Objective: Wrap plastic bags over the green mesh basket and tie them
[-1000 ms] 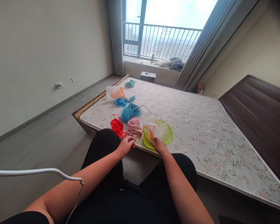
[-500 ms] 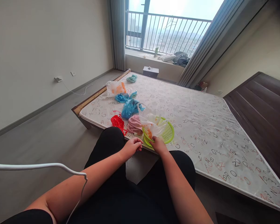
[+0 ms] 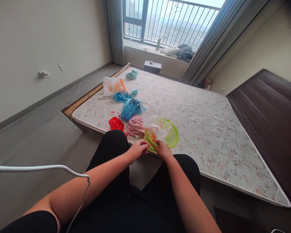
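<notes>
A green plastic basket (image 3: 172,137) sits at the near edge of the mattress (image 3: 203,129). A clear plastic bag (image 3: 157,124) with orange bits inside rests in the basket. My right hand (image 3: 163,150) grips the basket's near rim, under the bag. My left hand (image 3: 138,149) has its fingers curled at the rim just left of it, touching the basket edge. A pink bundle (image 3: 136,126) lies right behind my left hand.
On the mattress lie a red bag (image 3: 116,123), two blue bags (image 3: 130,108), a white-and-orange bag (image 3: 113,85) and a teal bundle (image 3: 132,74). A dark headboard (image 3: 271,113) stands at right. A white cable (image 3: 38,168) crosses the near left.
My left hand has moved right along the mattress edge to the basket's rim, close to my right hand. The camera has tilted slightly down.
</notes>
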A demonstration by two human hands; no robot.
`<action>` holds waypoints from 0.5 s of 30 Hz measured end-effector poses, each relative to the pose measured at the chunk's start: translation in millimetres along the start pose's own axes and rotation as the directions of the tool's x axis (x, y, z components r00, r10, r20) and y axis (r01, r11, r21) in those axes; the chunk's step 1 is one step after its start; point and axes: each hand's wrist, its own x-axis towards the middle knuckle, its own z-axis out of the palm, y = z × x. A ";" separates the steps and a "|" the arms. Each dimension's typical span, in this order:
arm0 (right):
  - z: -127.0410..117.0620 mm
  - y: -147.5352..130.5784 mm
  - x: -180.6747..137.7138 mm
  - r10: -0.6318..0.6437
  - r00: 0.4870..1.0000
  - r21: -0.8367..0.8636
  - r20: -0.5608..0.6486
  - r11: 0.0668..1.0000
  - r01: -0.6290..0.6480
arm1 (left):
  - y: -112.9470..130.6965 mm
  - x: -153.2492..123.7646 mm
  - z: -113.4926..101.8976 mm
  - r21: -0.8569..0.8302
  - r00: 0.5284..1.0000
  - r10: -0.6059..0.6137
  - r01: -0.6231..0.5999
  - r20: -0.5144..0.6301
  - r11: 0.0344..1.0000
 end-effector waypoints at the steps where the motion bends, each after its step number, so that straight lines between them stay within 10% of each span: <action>1: -0.5 -0.5 -0.5 0.001 1.000 -0.003 0.003 1.000 -0.001 | 0.7 0.7 -0.7 0.007 1.000 -0.003 0.003 0.002 1.000; 9: 3.7 2.7 -2.2 0.008 1.000 -0.069 -0.012 0.998 -0.008 | 4.6 6.3 -8.3 0.103 0.999 0.030 -0.032 0.024 0.994; 15: 4.6 8.1 -4.5 -0.056 0.997 -0.109 -0.046 0.993 0.051 | 16.5 41.4 -43.0 0.496 0.974 0.211 -0.223 0.081 0.839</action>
